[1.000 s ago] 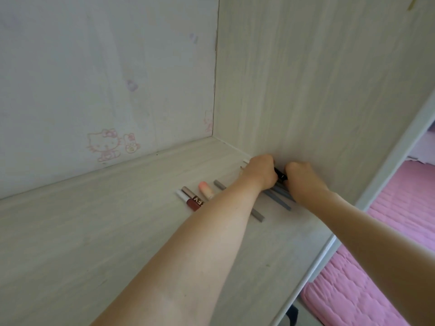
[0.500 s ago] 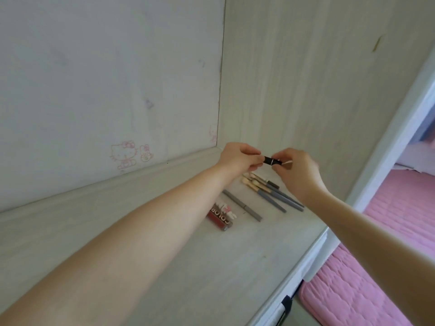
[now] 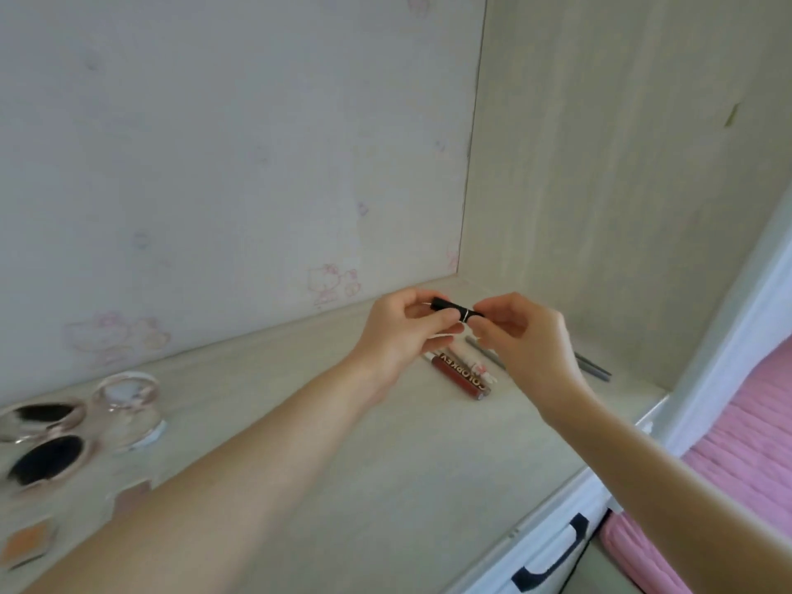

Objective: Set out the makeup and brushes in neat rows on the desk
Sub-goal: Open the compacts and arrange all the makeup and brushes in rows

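Both hands are raised above the worktop (image 3: 385, 456), sharing one small black tube (image 3: 454, 311) with a thin pale band near its right end; it looks like a lipstick. The left hand (image 3: 403, 332) pinches the tube's left end between thumb and curled fingers, and the right hand (image 3: 525, 336) pinches the right end the same way, so neither hand is slack or spread. Held level between two pinches like this, the tube is probably being checked, or its cap pressed home, before it is laid in line; I cannot tell which.

Just under the hands, on the far right part of the worktop, lies a reddish-brown lip gloss (image 3: 460, 376) with lettering along it, and a pale tube (image 3: 482, 367) touches its far side. Right of these, grey pencils (image 3: 593, 367) lie side by side, partly hidden behind the right hand. They all point roughly the same way, which reads as the start of a row, set close to the corner where they leave the nearer surface free.

Well apart, at the near left, sit round compacts (image 3: 47, 458) with dark centres, a clear round jar (image 3: 128, 407), and small square pans (image 3: 30, 542), blurred. At the far right a pink bed (image 3: 745, 456) lies beyond the worktop edge.
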A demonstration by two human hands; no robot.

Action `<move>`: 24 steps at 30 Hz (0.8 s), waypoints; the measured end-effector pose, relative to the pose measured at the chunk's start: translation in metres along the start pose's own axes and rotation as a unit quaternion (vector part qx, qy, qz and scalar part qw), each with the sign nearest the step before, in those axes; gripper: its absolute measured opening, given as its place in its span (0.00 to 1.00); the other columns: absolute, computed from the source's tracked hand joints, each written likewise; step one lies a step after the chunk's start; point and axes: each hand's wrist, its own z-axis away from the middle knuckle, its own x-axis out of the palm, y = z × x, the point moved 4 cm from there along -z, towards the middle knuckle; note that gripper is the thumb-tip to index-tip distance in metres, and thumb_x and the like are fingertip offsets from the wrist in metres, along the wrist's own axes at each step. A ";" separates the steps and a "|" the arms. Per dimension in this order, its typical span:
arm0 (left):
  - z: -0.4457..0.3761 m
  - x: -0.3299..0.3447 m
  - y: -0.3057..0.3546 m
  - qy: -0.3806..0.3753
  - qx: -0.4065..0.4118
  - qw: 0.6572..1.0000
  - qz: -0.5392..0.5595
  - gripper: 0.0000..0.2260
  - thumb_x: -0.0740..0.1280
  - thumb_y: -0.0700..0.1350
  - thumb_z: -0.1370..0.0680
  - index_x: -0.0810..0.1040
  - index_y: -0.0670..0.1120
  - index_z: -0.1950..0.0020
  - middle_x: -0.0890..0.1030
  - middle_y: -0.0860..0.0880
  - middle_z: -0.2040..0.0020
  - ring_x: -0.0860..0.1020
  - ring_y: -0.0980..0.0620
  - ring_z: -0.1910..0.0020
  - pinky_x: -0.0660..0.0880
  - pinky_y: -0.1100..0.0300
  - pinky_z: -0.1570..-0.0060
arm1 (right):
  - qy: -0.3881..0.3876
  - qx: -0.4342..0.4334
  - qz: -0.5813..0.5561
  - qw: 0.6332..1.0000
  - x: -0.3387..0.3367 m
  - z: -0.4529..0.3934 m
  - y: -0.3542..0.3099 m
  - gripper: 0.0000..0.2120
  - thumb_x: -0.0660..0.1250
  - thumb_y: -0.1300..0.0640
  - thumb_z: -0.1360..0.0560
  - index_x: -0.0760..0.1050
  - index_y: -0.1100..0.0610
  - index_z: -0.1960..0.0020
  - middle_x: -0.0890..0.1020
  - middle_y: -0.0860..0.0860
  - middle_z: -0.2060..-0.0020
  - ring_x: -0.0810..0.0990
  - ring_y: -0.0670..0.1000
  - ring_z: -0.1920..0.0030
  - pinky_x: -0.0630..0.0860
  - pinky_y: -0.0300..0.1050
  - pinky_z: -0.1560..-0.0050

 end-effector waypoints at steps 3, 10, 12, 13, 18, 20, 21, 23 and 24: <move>0.034 -0.022 -0.002 0.060 0.021 0.998 0.016 0.08 0.71 0.37 0.26 0.79 0.37 0.47 0.84 0.41 0.53 0.83 0.46 0.51 0.80 0.57 0.49 | -0.024 0.020 -0.076 0.997 0.026 0.024 -0.008 0.04 0.72 0.60 0.28 0.80 0.53 0.55 0.85 0.48 0.64 0.84 0.45 0.62 0.77 0.35 0.62; 0.102 -0.080 -0.004 0.167 0.049 0.985 0.002 0.07 0.71 0.44 0.26 0.83 0.42 0.52 0.85 0.47 0.54 0.83 0.52 0.51 0.78 0.57 0.47 | -0.101 0.019 -0.140 0.985 0.094 0.081 -0.031 0.02 0.70 0.61 0.26 0.79 0.56 0.57 0.85 0.49 0.65 0.84 0.46 0.63 0.77 0.34 0.66; 0.120 -0.095 -0.003 0.184 0.058 0.981 -0.005 0.05 0.71 0.43 0.26 0.83 0.42 0.53 0.85 0.47 0.55 0.84 0.51 0.52 0.78 0.57 0.46 | -0.132 0.019 -0.145 0.981 0.111 0.097 -0.037 0.03 0.70 0.61 0.26 0.79 0.55 0.57 0.85 0.49 0.64 0.84 0.46 0.64 0.76 0.34 0.67; 0.129 -0.103 -0.002 0.193 0.063 0.979 -0.009 0.05 0.71 0.43 0.26 0.83 0.42 0.54 0.85 0.46 0.55 0.84 0.50 0.53 0.78 0.57 0.47 | -0.146 0.018 -0.146 0.978 0.119 0.104 -0.039 0.03 0.70 0.61 0.26 0.79 0.53 0.57 0.85 0.48 0.64 0.84 0.46 0.63 0.76 0.34 0.67; 0.169 -0.143 0.001 0.240 0.080 0.967 -0.029 0.05 0.70 0.42 0.25 0.83 0.42 0.56 0.85 0.45 0.58 0.83 0.49 0.57 0.79 0.59 0.50 | -0.242 -0.003 -0.104 0.965 0.152 0.136 -0.051 0.03 0.68 0.55 0.25 0.80 0.49 0.56 0.85 0.44 0.62 0.83 0.44 0.60 0.76 0.36 0.63; 0.184 -0.160 0.002 0.258 0.082 0.962 -0.041 0.05 0.69 0.43 0.24 0.83 0.42 0.55 0.85 0.45 0.60 0.83 0.51 0.58 0.80 0.61 0.52 | -0.265 -0.007 -0.075 0.961 0.164 0.145 -0.056 0.04 0.67 0.52 0.24 0.80 0.48 0.56 0.85 0.42 0.62 0.83 0.42 0.60 0.74 0.37 0.61; 0.192 -0.168 0.003 0.262 0.081 0.960 -0.058 0.05 0.69 0.43 0.24 0.83 0.42 0.54 0.84 0.46 0.61 0.83 0.52 0.59 0.80 0.61 0.54 | -0.270 -0.005 -0.067 0.961 0.170 0.148 -0.060 0.05 0.65 0.50 0.23 0.80 0.48 0.55 0.85 0.42 0.61 0.82 0.42 0.60 0.73 0.37 0.60; 0.209 -0.183 0.003 0.260 0.077 0.957 -0.102 0.04 0.69 0.42 0.24 0.83 0.44 0.54 0.84 0.46 0.62 0.82 0.53 0.61 0.80 0.61 0.56 | -0.276 -0.003 -0.059 0.959 0.182 0.155 -0.067 0.08 0.63 0.49 0.22 0.79 0.49 0.53 0.85 0.42 0.62 0.82 0.42 0.61 0.73 0.38 0.61; 0.218 -0.190 0.003 0.255 0.075 0.956 -0.126 0.03 0.69 0.42 0.24 0.83 0.45 0.55 0.84 0.47 0.63 0.82 0.53 0.63 0.80 0.61 0.57 | -0.282 -0.001 -0.062 0.958 0.188 0.159 -0.071 0.08 0.62 0.49 0.22 0.79 0.50 0.52 0.84 0.43 0.62 0.82 0.42 0.62 0.73 0.38 0.62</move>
